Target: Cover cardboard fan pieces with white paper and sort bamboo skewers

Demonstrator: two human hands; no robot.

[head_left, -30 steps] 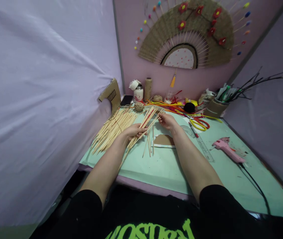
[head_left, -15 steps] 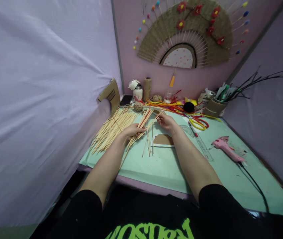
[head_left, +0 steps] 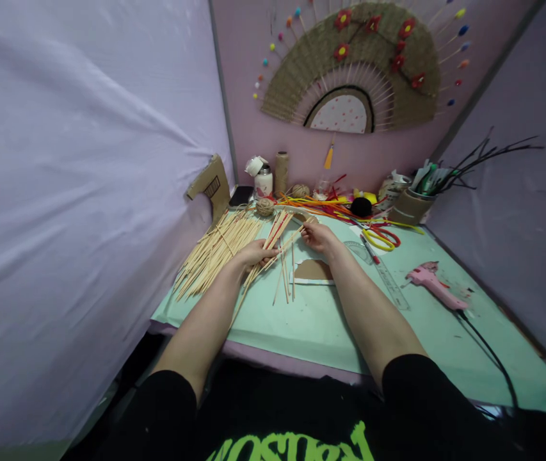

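A bundle of thin wooden sticks (head_left: 277, 232) fans out from my left hand (head_left: 256, 253), whose fingers are wrapped round it. Red shows along some of these sticks. My right hand (head_left: 317, 237) is closed in a pinch on the upper ends of sticks that slant away from the bundle toward the right. Just below the hands, a few loose sticks (head_left: 285, 282) lie on the table beside a half-round cardboard piece (head_left: 313, 271) with a pale edge. A large pile of sticks (head_left: 219, 253) is spread left of my left hand.
A pink glue gun (head_left: 436, 287) with a black cord lies on the right. Scissors (head_left: 379, 239) and a clear ruler (head_left: 392, 282) are nearer the middle. Along the back stand a twine ball (head_left: 265, 207), a white bottle (head_left: 264, 182) and a cardboard pot (head_left: 409, 206). A decorated fan (head_left: 349, 70) hangs above.
The view has shifted slightly. Both hands keep nearly the same places, and the sticks pinched by my right hand lie a little closer together.
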